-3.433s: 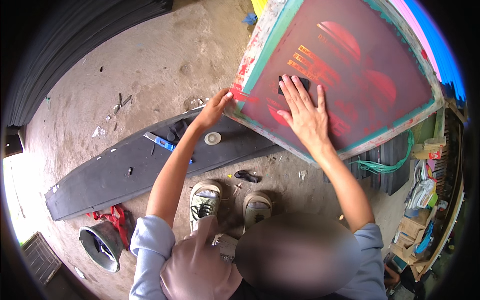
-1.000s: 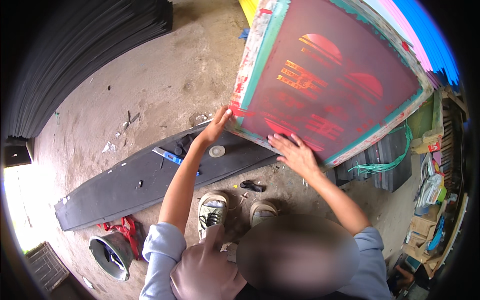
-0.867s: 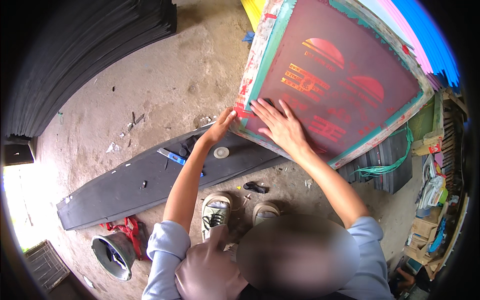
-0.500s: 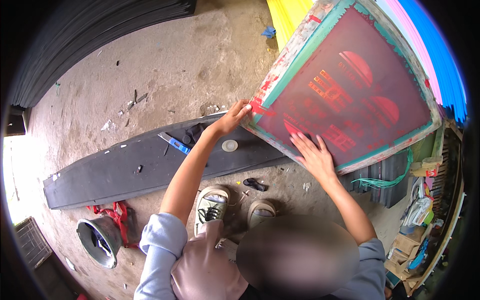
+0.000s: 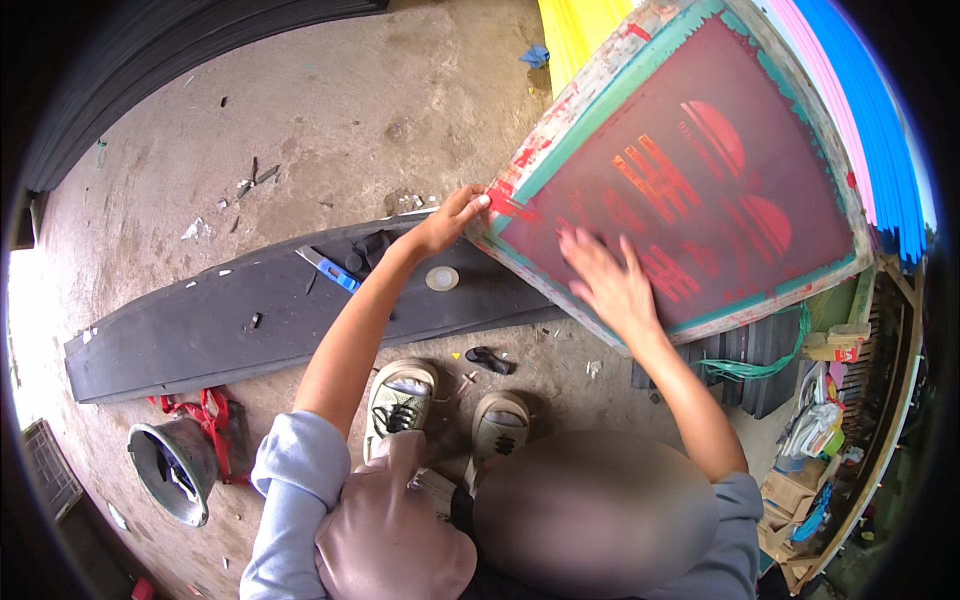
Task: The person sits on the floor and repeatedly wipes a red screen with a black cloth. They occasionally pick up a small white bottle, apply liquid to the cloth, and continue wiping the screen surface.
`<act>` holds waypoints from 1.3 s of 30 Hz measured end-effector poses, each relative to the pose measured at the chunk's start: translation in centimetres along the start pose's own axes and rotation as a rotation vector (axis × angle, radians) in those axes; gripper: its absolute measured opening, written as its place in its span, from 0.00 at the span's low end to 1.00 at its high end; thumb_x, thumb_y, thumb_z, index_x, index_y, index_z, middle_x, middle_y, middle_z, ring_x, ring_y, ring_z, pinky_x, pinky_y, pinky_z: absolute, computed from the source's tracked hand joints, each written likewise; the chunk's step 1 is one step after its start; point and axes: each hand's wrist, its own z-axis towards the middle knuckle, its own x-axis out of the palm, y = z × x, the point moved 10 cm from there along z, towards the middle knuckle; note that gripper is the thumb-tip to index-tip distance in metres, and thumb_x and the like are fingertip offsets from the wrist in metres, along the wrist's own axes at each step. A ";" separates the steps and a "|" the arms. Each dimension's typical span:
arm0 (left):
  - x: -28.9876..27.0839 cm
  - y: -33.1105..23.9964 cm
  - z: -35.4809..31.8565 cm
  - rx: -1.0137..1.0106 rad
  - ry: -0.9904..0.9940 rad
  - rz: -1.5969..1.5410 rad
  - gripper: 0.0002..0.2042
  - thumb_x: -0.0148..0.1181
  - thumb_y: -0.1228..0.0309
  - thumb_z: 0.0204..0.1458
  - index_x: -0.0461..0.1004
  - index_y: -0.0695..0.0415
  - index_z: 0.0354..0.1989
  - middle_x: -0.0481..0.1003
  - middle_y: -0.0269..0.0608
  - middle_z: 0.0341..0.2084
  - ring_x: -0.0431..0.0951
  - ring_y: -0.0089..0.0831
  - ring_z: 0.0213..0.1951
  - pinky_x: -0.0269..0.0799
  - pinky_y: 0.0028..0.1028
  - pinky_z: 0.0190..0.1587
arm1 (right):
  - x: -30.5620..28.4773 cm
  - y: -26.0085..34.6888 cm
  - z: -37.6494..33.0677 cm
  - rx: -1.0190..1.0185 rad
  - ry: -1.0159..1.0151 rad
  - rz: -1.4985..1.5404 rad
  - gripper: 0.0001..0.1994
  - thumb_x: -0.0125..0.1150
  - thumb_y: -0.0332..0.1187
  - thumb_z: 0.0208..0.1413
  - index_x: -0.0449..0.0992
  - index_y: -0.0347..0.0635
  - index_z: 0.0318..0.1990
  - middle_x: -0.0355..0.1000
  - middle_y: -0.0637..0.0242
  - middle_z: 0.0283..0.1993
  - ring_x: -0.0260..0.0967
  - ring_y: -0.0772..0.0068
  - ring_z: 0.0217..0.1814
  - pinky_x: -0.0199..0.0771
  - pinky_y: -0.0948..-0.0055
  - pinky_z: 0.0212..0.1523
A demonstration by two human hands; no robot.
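Note:
A large screen-printing frame [image 5: 700,190] is tilted in front of me at the right, its wooden border smeared with red and its mesh dark red with printed shapes. My left hand [image 5: 452,222] grips the frame's left corner, thumb on top and fingers beneath it. Spread flat, my right hand [image 5: 612,287] lies over the mesh near its lower edge, holding nothing; its fingertips are slightly blurred. Below my left hand, a blue utility knife [image 5: 335,270] and a white tape roll [image 5: 442,278] rest on a long black foam sheet [image 5: 190,330].
A grey bucket [image 5: 172,475] with red straps stands at the lower left. Stacked black sheets [image 5: 200,50] fill the upper left. Yellow [image 5: 585,35] and blue sheets [image 5: 860,90] lie behind the frame. Cardboard boxes [image 5: 790,495] and green twine [image 5: 760,365] are at the right.
My right hand has slid a little up and left across the mesh. My left hand still grips the corner. The whole view has shifted slightly, showing more of my right shoe.

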 end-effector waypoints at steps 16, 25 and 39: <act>0.6 -1.1 -0.2 -0.009 0.040 0.080 0.23 0.37 0.55 0.63 0.59 0.60 0.57 0.65 0.46 0.50 0.62 0.33 0.56 0.54 0.32 0.59 | -1.1 -1.3 0.2 0.202 -0.051 0.152 0.36 0.49 0.56 0.52 0.49 0.56 0.67 0.40 0.79 0.72 0.32 0.79 0.74 0.28 0.47 0.69; 0.2 -2.3 -0.8 -0.021 0.106 0.022 0.22 0.36 0.55 0.63 0.61 0.60 0.55 0.65 0.44 0.49 0.62 0.31 0.54 0.54 0.31 0.59 | 1.0 0.4 -2.8 0.128 -0.008 0.081 0.37 0.48 0.56 0.52 0.47 0.57 0.68 0.37 0.80 0.72 0.30 0.78 0.74 0.26 0.49 0.69; -1.0 -1.2 -0.8 -0.005 0.009 0.055 0.23 0.38 0.54 0.62 0.61 0.61 0.55 0.67 0.47 0.49 0.64 0.33 0.54 0.56 0.32 0.58 | -3.4 -2.0 6.0 0.305 -0.031 0.061 0.35 0.37 0.59 0.56 0.40 0.59 0.69 0.32 0.80 0.73 0.24 0.79 0.75 0.21 0.50 0.70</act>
